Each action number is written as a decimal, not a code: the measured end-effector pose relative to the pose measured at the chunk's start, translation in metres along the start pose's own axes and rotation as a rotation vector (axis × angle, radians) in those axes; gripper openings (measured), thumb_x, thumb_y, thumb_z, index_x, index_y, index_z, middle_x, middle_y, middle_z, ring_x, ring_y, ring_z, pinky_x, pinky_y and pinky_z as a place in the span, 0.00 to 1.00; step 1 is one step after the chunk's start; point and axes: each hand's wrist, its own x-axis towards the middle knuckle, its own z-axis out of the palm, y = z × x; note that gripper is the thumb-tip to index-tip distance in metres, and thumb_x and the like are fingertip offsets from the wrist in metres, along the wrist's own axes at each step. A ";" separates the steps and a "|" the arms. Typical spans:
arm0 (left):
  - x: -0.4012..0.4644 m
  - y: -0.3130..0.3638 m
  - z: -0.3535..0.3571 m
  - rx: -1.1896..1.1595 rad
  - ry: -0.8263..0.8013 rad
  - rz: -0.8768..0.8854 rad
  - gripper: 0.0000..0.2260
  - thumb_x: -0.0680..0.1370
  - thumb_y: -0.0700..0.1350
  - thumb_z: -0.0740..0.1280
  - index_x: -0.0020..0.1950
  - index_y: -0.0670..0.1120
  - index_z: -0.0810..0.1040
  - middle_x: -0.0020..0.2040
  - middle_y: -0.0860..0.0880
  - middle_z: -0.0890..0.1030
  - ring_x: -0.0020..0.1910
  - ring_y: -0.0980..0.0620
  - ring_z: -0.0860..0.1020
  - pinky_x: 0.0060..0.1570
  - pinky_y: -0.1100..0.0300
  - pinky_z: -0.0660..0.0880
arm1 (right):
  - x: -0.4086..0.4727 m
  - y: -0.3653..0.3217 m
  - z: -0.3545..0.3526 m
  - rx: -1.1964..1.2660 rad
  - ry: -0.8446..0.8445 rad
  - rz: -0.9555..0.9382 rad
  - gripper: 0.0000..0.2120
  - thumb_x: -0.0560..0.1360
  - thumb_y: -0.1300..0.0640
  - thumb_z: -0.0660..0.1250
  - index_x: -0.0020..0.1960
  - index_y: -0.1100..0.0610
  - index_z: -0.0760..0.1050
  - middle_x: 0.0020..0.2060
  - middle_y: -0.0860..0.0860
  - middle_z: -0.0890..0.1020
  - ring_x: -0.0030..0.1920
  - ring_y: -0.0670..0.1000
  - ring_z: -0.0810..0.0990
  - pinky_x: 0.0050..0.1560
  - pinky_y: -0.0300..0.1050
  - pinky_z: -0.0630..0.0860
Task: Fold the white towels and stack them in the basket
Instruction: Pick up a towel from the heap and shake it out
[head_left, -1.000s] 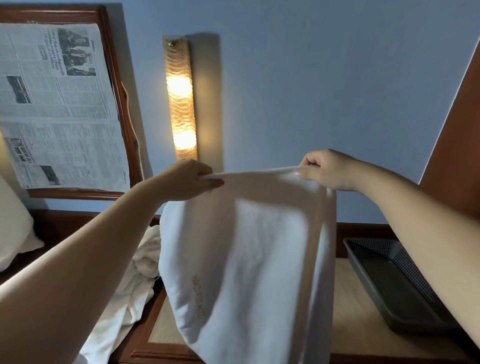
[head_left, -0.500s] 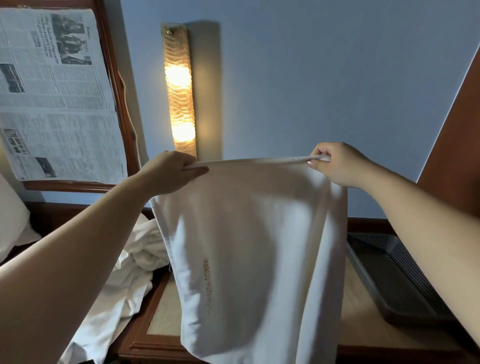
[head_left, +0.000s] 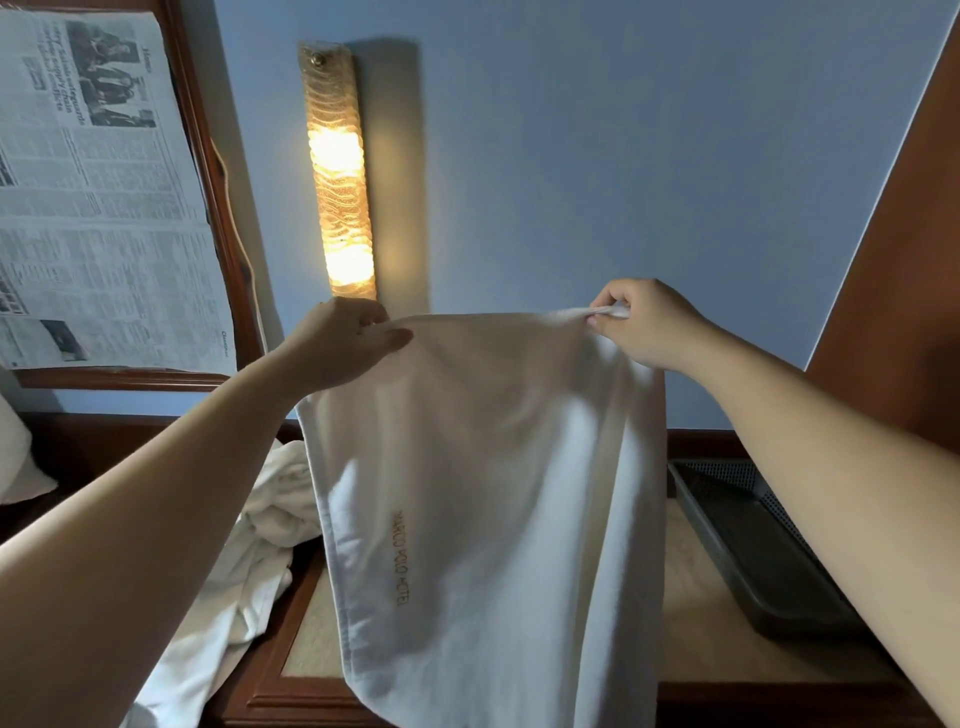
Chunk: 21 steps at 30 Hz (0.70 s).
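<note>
Head cam: left hand (head_left: 343, 340) and right hand (head_left: 641, 325) are each pinching a top corner of the towel (head_left: 483, 499), which is hanging just left of the basket (head_left: 748, 540). I'd be keeping that top edge taut and bringing the corners together evenly.

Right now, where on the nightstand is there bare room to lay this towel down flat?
Bare tabletop shows between the held towel and the dark mesh basket on the right. A smaller bare strip lies left of the towel, bordered by the crumpled towel pile, which crowds the left edge. The towel hides the middle.
</note>
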 end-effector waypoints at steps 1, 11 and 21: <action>0.000 0.007 0.001 -0.025 -0.022 -0.008 0.14 0.78 0.56 0.74 0.38 0.49 0.82 0.32 0.50 0.77 0.34 0.50 0.75 0.36 0.56 0.69 | 0.000 -0.003 0.002 0.012 0.000 -0.004 0.04 0.81 0.53 0.69 0.48 0.53 0.80 0.40 0.47 0.80 0.39 0.47 0.75 0.36 0.42 0.68; -0.011 0.091 0.008 -0.223 -0.448 -0.046 0.17 0.79 0.57 0.72 0.37 0.47 0.83 0.31 0.52 0.77 0.30 0.56 0.73 0.33 0.63 0.70 | -0.002 -0.015 0.025 0.001 -0.047 -0.061 0.05 0.82 0.56 0.66 0.49 0.53 0.80 0.32 0.47 0.74 0.35 0.47 0.71 0.38 0.45 0.65; -0.043 0.139 0.021 -0.601 -0.554 0.083 0.13 0.79 0.54 0.74 0.39 0.47 0.85 0.37 0.45 0.82 0.38 0.51 0.78 0.42 0.55 0.73 | -0.012 0.005 0.039 0.058 -0.161 0.182 0.07 0.83 0.57 0.59 0.51 0.57 0.75 0.46 0.58 0.82 0.44 0.61 0.85 0.47 0.59 0.85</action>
